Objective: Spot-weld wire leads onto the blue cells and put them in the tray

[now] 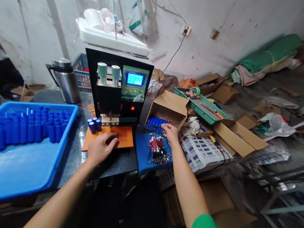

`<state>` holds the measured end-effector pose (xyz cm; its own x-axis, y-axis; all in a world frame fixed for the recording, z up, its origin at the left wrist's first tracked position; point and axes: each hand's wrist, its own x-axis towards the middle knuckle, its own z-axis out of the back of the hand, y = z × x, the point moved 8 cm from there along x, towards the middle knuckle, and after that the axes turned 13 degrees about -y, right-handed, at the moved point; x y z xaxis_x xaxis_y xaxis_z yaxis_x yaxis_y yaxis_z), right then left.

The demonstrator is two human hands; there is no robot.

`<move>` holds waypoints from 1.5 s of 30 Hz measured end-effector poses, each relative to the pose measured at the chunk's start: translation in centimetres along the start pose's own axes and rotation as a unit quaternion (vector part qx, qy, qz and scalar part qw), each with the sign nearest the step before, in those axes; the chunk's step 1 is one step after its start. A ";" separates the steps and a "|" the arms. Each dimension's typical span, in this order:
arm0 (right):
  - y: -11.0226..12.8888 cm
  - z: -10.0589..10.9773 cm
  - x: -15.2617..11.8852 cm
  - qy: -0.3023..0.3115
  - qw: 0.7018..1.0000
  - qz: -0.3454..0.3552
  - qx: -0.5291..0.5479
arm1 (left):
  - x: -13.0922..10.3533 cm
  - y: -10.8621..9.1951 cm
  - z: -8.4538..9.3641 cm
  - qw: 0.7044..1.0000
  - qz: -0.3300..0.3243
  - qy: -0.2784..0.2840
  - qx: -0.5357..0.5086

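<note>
My left hand (101, 147) rests on the orange board (126, 138) in front of a black machine (104, 100) with a lit screen. Its fingers are bent, and whatever they may hold is hidden. A few blue cylinders (91, 127) stand on the board's left side. At the open cardboard box (169, 107), my right hand (170, 132) has its fingers pinched at the blue cylinders (154, 123) lying inside; what is between the fingertips is too small to tell. Just below it, red and black wires (157, 149) lie on a blue sheet (139, 154).
A blue tray (23, 164) with several blue cylinders (33, 127) stands at the left. Behind it is a steel jug (66, 80). To the right are a green tray (208, 109), a white basket (204, 152) and an open carton (238, 138).
</note>
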<state>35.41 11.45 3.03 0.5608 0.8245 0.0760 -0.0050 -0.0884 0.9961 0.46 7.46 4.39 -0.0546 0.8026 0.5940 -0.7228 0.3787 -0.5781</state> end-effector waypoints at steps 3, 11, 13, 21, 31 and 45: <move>2.6 0.5 -0.5 -0.037 0.994 0.034 0.095 | 0.0 0.1 0.0 1.000 0.007 0.003 -0.013; 6.0 -1.5 -3.5 -0.021 0.984 0.060 0.166 | 0.0 0.5 0.0 0.997 0.032 0.025 -0.061; 5.8 -2.2 -4.3 -0.015 0.985 0.040 0.169 | 0.0 0.5 0.1 0.994 0.044 0.027 -0.092; 5.4 -7.0 -10.2 0.067 0.967 -0.054 0.240 | -2.5 -3.7 0.5 0.957 0.123 0.034 -0.262; 4.5 -12.6 -16.4 0.134 0.949 -0.106 0.263 | -4.3 -5.1 1.1 0.940 0.141 0.001 -0.311; 3.5 -13.5 -17.7 0.185 0.972 -0.014 0.141 | -4.9 -1.8 2.4 0.939 0.168 0.026 -0.300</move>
<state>14.29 4.05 5.78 0.2211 0.9687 0.1130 0.2623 -0.1707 0.9498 0.36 1.77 3.87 -0.1658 0.9384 0.3032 -0.1528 0.2793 -0.9480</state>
